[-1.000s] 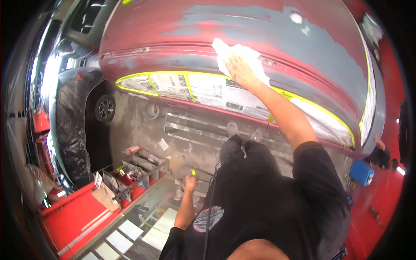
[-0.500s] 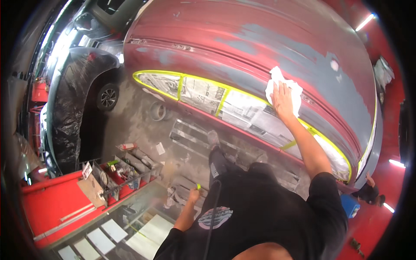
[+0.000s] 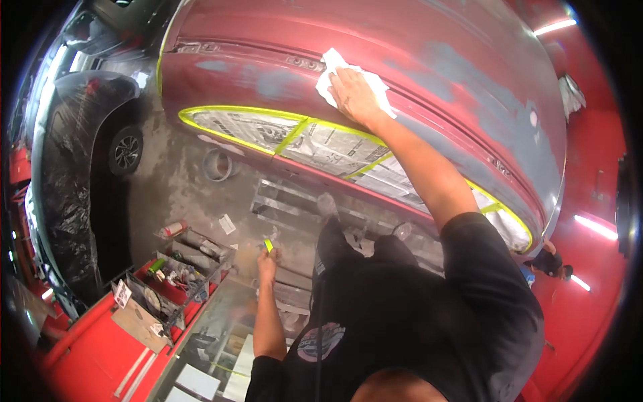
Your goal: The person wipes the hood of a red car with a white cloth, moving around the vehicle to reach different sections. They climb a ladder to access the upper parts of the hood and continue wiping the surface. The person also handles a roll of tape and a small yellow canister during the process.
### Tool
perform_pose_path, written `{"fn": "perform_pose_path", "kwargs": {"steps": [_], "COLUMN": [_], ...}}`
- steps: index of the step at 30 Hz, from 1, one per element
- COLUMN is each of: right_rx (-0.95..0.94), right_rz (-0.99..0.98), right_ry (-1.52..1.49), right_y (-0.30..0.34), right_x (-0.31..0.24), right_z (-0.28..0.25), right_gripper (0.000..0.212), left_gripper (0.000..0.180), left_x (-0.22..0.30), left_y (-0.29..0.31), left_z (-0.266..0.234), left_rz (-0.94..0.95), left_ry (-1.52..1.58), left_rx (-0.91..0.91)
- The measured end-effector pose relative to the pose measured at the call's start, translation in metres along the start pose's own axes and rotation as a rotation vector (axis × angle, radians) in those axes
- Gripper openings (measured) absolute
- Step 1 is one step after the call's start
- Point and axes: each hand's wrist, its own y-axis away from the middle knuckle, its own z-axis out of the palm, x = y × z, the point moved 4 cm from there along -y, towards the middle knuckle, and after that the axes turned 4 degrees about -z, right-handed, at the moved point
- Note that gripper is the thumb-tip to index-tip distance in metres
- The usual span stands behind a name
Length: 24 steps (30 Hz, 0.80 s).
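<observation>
My right hand (image 3: 356,97) lies with its fingers over a crumpled white wiping cloth (image 3: 333,63), pressing it onto the car's roof edge beside the long groove. The car roof (image 3: 268,30) is dull red with sanded grey patches. Below the cloth, the side windows (image 3: 335,147) are covered with printed paper, edged in neon-yellow masking tape (image 3: 293,136). Low beside my legs, my left hand (image 3: 266,262) is closed on a small neon-yellow piece (image 3: 269,245), the colour of that tape; its exact form is too small to tell.
A dark car (image 3: 67,167) under plastic film stands at the left. A tool caddy (image 3: 194,264) and a red bench (image 3: 80,335) are at lower left. A metal step platform (image 3: 295,201) and a round bucket (image 3: 218,165) are on the floor. Another person (image 3: 550,260) is at far right.
My right hand has slid the cloth leftward along the roof edge, arm reaching farther out. My left hand has risen forward with the yellow piece. The whole view has shifted somewhat.
</observation>
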Motion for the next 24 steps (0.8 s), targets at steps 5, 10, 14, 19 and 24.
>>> {"fn": "perform_pose_path", "kwargs": {"steps": [5, 10, 14, 19, 24], "right_rx": [-0.075, -0.141, -0.120, -0.013, -0.042], "right_rz": [-0.032, 0.260, 0.318, 0.159, 0.037], "right_ry": [-0.012, 0.145, 0.144, 0.117, -0.065], "right_y": [0.040, 0.126, 0.101, 0.024, 0.019], "right_x": [0.011, 0.020, 0.023, -0.004, -0.012], "right_z": [-0.025, -0.047, -0.011, 0.015, -0.023], "right_gripper": [0.048, 0.053, 0.053, 0.051, 0.049], "left_gripper": [0.014, 0.017, 0.021, 0.024, 0.025], "left_x": [0.012, 0.008, -0.019, -0.035, 0.050], "left_y": [-0.047, -0.066, -0.059, -0.047, -0.031], "left_z": [-0.020, 0.002, 0.012, 0.047, 0.063], "left_rz": [-0.152, -0.071, -0.071, 0.113, 0.285], "left_ry": [-0.142, 0.103, -0.029, -0.278, -0.360], "left_rx": [-0.020, 0.039, 0.044, 0.047, -0.023]}}
